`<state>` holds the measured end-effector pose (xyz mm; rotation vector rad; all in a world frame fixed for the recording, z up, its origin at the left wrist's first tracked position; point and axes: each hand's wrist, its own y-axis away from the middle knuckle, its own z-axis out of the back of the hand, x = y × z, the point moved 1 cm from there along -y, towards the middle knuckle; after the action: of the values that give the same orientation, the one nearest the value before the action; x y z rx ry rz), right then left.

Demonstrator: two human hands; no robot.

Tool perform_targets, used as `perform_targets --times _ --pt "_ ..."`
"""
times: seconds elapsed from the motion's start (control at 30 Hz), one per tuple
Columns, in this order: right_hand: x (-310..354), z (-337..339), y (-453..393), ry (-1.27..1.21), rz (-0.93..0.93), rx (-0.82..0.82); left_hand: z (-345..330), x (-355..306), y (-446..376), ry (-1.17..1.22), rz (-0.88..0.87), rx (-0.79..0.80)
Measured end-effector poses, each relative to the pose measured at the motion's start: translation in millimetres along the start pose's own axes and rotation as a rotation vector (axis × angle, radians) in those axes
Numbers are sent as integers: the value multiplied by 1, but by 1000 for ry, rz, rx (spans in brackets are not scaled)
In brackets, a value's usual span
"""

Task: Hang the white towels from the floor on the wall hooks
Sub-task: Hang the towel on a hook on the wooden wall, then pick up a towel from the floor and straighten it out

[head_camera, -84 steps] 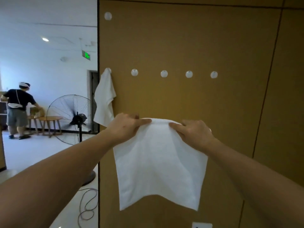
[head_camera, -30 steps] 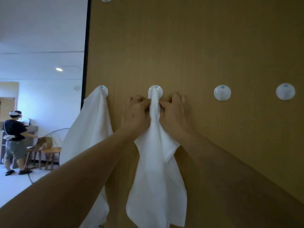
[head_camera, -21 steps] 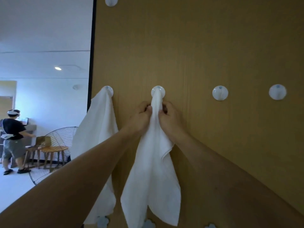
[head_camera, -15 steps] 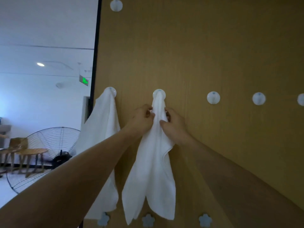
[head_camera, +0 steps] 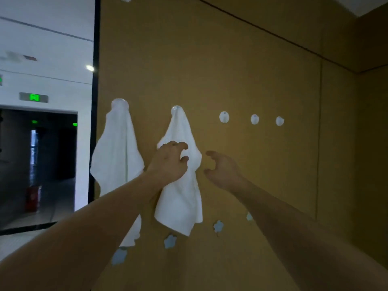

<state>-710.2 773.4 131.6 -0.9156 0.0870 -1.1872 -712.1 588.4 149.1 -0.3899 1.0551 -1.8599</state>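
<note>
Both hands reach toward the wall with arms stretched forward. The left hand (head_camera: 169, 162) is in front of the second towel (head_camera: 182, 185), fingers loosely curled and spread like a claw; whether the fingertips touch the cloth I cannot tell, but nothing is gripped. The right hand (head_camera: 222, 171) hovers just right of that towel, apart from it, thumb and fingers curved open around air. The two hands are apart, the towel's right edge between them.

The second towel hangs from the second hook (head_camera: 176, 110), draped in a peak and falling in folds. To its left the first towel (head_camera: 117, 160) hangs from the first hook (head_camera: 119, 102), near the wall's left edge. Right of the towels, three bare hooks (head_camera: 224, 117) sit in the same row. Another hook shows at the top edge. Below the towels, small pale flower-shaped pieces (head_camera: 170, 241) dot the wall.

The wall (head_camera: 252, 70) is tan panelling with thin dark seams. At far left a dim doorway (head_camera: 37, 164) opens, a green exit sign (head_camera: 34, 97) above it and a red extinguisher (head_camera: 33, 198) by the floor.
</note>
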Motion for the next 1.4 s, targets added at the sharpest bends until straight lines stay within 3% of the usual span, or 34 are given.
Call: perform_targets --times 0.27,0.53,0.7,0.93,1.4 --pt "-30 95 101 381 -117 -60 -27 -118 31 181 -197 94" --pt "-88 253 275 589 -402 -96 -49 -340 93 407 -356 214" --pt "-117 378 433 719 -625 -139 -41 -515 174 550 -487 371" --pt "-114 531 657 876 -957 -230 -5 -739 299 692 -793 471" --pt "-52 688 1005 1012 -1605 -456 84 -1065 548 984 -1379 674"
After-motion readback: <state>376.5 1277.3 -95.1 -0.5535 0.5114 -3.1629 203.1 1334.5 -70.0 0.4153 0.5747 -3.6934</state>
